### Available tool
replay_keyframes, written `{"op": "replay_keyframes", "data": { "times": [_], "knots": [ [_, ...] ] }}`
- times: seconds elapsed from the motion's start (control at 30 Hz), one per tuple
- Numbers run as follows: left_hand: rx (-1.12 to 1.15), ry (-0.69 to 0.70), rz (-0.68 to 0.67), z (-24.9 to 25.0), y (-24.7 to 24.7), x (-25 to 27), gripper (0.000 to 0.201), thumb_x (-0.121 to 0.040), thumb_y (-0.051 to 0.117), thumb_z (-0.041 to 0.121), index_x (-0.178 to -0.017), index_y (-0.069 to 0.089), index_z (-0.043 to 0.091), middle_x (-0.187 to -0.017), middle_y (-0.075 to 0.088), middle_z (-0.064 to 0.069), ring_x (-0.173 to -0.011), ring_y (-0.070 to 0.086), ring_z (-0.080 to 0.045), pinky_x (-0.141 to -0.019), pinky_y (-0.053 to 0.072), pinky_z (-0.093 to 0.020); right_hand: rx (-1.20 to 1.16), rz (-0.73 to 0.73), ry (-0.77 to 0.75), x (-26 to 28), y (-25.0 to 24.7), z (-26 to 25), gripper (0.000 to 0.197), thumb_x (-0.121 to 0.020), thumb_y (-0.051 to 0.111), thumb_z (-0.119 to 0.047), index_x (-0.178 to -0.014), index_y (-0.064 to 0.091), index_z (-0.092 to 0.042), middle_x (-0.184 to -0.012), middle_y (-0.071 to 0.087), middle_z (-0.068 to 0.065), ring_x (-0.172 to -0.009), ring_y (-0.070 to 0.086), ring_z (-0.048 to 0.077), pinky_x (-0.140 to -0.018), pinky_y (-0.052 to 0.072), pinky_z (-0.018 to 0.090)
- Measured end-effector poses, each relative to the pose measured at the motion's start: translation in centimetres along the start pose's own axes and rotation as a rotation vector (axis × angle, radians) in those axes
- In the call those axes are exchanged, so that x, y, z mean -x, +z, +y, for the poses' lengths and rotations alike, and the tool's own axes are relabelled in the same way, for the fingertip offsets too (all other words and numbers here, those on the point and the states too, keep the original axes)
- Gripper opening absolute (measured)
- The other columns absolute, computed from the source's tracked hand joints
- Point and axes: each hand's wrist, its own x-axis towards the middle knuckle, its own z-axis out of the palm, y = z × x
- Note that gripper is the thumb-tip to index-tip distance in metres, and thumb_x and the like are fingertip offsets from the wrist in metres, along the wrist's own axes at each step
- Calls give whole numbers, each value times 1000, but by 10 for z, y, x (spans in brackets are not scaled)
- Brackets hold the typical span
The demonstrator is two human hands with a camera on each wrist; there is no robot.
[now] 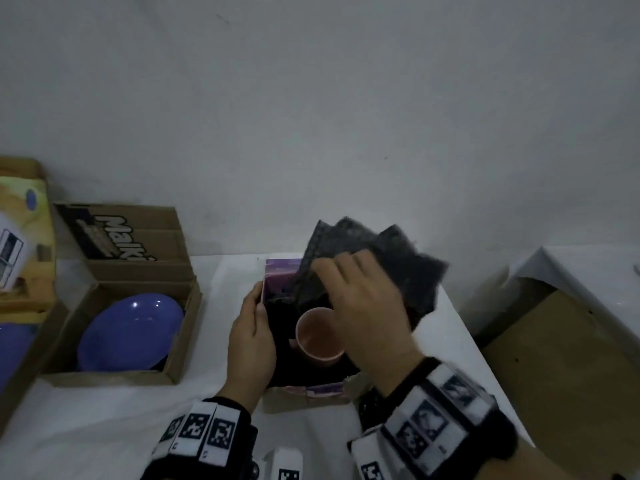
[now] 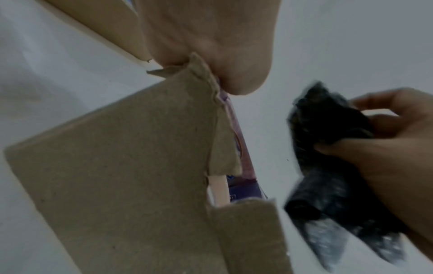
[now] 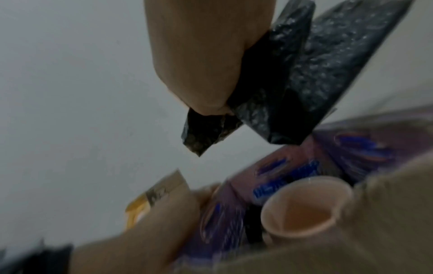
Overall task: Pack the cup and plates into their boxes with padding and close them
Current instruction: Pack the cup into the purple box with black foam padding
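- Centrally, near the front edge of the white table (image 1: 104,427), one purple box (image 1: 282,271) is seen standing open, its interior lined with dark padding.
- One pink cup (image 1: 320,336) is observed upright inside the purple box, mouth up, dark padding around it.
- Left hand (image 1: 252,344): laid palm-in against the left wall of the purple box, thumb hooked over the top edge of that wall, so the wall is gripped.
- Right hand (image 1: 363,306): raised above the cup and the right side of the purple box; fingers and thumb are curled round one folded wad of black bubble wrap (image 1: 367,268), which is held clear of the box.
- One brown carton (image 1: 114,372) is noted at the left edge of the table, flaps open, with one blue plate (image 1: 130,332) tilted inside it.
- A second blue plate (image 1: 14,355) is partly visible at the far left edge; its container cannot be made out.
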Motion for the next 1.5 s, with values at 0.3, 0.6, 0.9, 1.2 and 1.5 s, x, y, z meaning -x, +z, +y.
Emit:
{"op": "replay_keyframes", "data": {
  "times": [0.3, 0.6, 0.9, 1.2, 1.5],
  "knots": [
    [115, -52, -20, -4, -2, 0, 38, -103, 30, 20, -138, 43, 27, -133, 54, 8, -120, 51, -9, -106, 41, -39, -745, -889, 324, 10, 49, -31, 16, -87, 46, -6, -101, 54, -4, -106, 57, 13, -95, 54, 25, -85, 47, 33],
    [53, -28, -22, -2, -2, 1, 41, -102, 30, 23, -141, 39, 23, -141, 46, 8, -129, 42, -8, -112, 33, -34, -446, -1174, 129, 15, 70, -37, 24, -91, 50, -7, -111, 61, 1, -94, 64, 14, -64, 54, 17, -64, 48, 32],
    [77, -40, -12, -1, 0, 0, 38, -102, 30, 21, -137, 43, 28, -130, 53, 13, -118, 50, -3, -98, 41, -20, -325, -768, 375, 10, 48, -14, 48, -82, 64, -24, -126, 44, -19, -124, 52, 6, -109, 53, 27, -92, 48, 38],
    [31, -50, -11, -2, 0, 0, 39, -102, 30, 23, -139, 40, 27, -138, 49, 9, -125, 45, -7, -109, 37, -33, -477, -1289, 24, 10, 71, -26, 32, -91, 42, -3, -120, 54, 0, -119, 61, 18, -99, 58, 30, -89, 48, 40],
    [-25, -12, -3, 3, 0, 1, 39, -102, 30, 18, -138, 42, 26, -129, 51, 12, -117, 48, -4, -91, 36, -5, -446, -1240, -18, -8, 49, -7, 33, -95, 40, -12, -120, 62, -9, -124, 60, 11, -112, 53, 28, -99, 40, 34]
  ]
}}
